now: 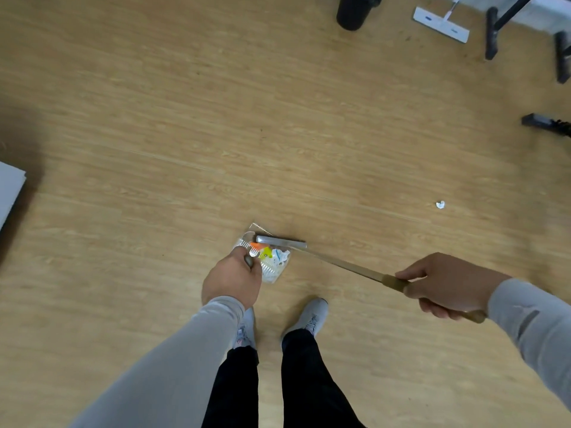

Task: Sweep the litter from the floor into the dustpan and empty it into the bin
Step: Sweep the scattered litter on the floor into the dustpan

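My left hand grips the handle of the clear dustpan, which sits on the wood floor before my shoes and holds coloured litter. My right hand is clamped on the broom handle; its head touches the pan's far edge. One paper scrap lies at 3 o'clock of the pan; the black bin stands at 1 o'clock, well apart.

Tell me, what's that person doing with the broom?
A person is sweeping litter off the wooden floor. The right hand grips the broom handle, and the broom head sits at the mouth of a clear dustpan. The left hand holds the dustpan's handle. Colourful scraps are already inside. One crumpled white bit lies off to the right. The black bin stands far ahead.
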The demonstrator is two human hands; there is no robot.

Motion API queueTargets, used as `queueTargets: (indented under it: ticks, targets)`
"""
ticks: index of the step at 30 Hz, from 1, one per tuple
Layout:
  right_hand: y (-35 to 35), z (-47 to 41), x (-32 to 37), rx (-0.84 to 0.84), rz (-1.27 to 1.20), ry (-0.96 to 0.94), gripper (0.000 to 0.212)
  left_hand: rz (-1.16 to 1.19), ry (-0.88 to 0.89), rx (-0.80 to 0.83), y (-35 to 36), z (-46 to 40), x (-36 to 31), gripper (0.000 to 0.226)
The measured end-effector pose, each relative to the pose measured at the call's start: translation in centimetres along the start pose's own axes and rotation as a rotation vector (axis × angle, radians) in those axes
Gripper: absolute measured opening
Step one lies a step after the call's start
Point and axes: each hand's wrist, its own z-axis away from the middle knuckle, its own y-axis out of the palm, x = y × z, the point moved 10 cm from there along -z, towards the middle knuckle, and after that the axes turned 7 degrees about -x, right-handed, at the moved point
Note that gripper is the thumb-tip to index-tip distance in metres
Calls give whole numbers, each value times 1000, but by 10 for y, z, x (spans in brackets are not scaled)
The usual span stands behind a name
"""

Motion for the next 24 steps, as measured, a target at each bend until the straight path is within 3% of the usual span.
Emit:
queueTargets:
  ticks: [7,16,24]
  targets:
    - [-17,-4,-5,-44,-12,-14,35,2,-5,-5,0,0,-3,17]
    - [-26,4,-32,-76,-209,45,28,-17,-26,18,-5,5,1,21]
    - [19,47,-73,-149,-523,131,27,-74,150,35,-37,23,-18,22]
